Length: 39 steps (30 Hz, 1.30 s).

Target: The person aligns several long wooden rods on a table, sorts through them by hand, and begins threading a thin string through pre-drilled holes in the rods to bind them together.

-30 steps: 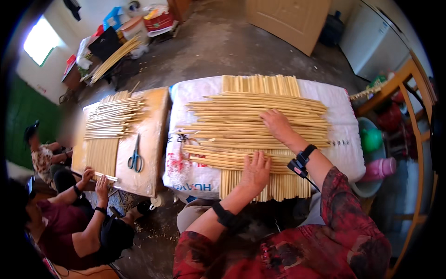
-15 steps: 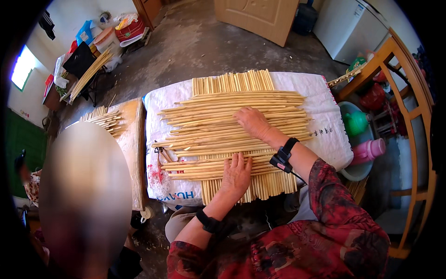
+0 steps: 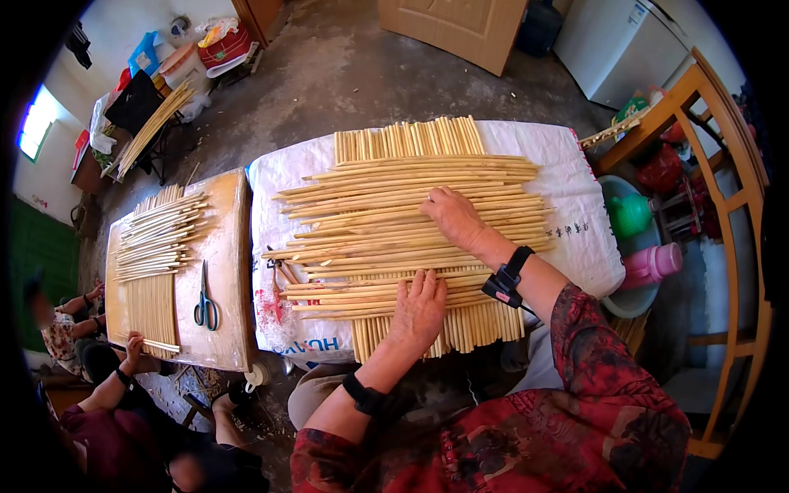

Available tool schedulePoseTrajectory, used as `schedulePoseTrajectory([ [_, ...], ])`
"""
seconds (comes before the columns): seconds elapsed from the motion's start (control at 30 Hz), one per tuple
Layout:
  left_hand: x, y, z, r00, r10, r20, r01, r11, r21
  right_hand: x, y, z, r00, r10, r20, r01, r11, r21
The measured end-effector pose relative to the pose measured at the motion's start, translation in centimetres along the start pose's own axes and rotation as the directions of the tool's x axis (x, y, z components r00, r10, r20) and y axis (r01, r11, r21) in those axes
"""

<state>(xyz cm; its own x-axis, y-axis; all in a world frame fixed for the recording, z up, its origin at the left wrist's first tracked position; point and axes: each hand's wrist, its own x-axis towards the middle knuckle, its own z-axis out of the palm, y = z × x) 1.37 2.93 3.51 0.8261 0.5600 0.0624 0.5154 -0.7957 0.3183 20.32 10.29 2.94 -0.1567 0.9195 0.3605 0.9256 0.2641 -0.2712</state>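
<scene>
Long straw-coloured plant stalks lie crosswise in a broad layer on the table before me. Beneath them runs a mat of stalks set the other way, its ends showing at the far side and the near side. My left hand rests flat, fingers stretched, across a smaller near group of stalks. Over the middle of the layer, my right hand has its fingers bent down and drawn together on the stalks. Its fingertips are partly hidden, so what they pinch cannot be made out.
White woven sacking covers my table. On the wooden table at left lie more stalks and scissors; another person's hand touches that work. A basin and wooden chair stand at right.
My right hand has shifted slightly right, its fingers drawn closer together. My left hand keeps its place on the stalks. The view has moved slightly, and the left table now shows fully.
</scene>
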Motion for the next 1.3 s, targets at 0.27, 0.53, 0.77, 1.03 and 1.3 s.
schedulePoseTrajectory([
  [0.27, 0.0, 0.1, 0.0, 0.999, 0.026, 0.047, -0.028, 0.998, 0.051, 1.1, 0.3, -0.1, 0.992, 0.028, 0.124, -0.028, 1.0, -0.007],
  [0.53, -0.1, 0.0, 0.4, 0.999, 0.026, 0.022, -0.028, 0.998, 0.064, 2.5, 0.6, 1.1, 0.981, 0.066, 0.181, -0.038, 0.988, -0.151],
  [0.77, -0.2, -0.2, 0.8, 0.999, 0.034, -0.011, -0.033, 0.996, 0.087, 2.9, 0.2, 0.9, 0.987, 0.038, 0.156, 0.003, 0.967, -0.255],
  [1.03, 0.0, -0.5, 1.2, 0.999, 0.033, -0.023, -0.03, 0.994, 0.101, 3.6, 0.2, -4.6, 0.987, -0.052, 0.151, 0.044, 0.998, 0.054],
  [1.3, 0.4, -0.3, 0.6, 1.0, 0.018, 0.019, -0.019, 0.999, 0.038, 2.1, 0.1, -3.2, 0.996, 0.011, 0.085, -0.031, 0.969, 0.243],
])
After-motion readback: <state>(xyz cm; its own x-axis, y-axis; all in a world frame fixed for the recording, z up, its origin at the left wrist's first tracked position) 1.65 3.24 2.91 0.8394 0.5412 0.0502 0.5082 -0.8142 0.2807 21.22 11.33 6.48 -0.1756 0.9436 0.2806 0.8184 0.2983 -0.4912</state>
